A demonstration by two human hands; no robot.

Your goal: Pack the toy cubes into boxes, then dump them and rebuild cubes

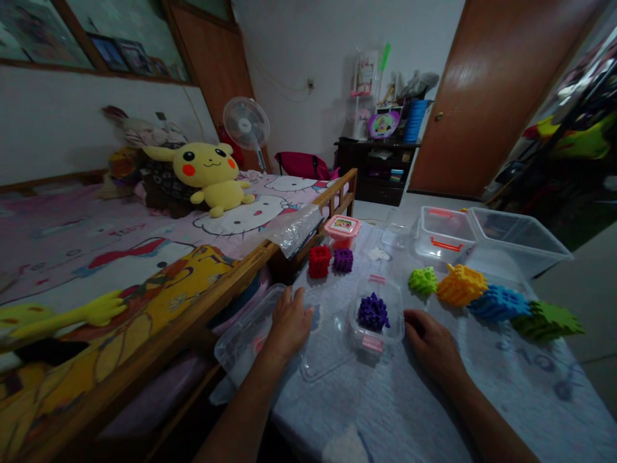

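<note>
My left hand (290,321) lies flat with fingers stretched out on a clear plastic lid (250,334) at the table's left edge. My right hand (430,341) rests on the tablecloth with fingers curled, just right of a small clear box (378,321) with pink clips. Inside that box sits a purple spiky block ball (373,312). A second clear lid (328,347) lies flat between my two hands. Whether the right hand touches the box is unclear.
Red (319,261) and purple (343,260) block cubes and a pink-lidded box (342,229) stand farther back. Green (423,281), orange (461,284), blue (499,302) and green (547,320) block clusters lie right. Large clear bins (518,241) stand behind. A bed (120,257) with a yellow plush (209,173) is left.
</note>
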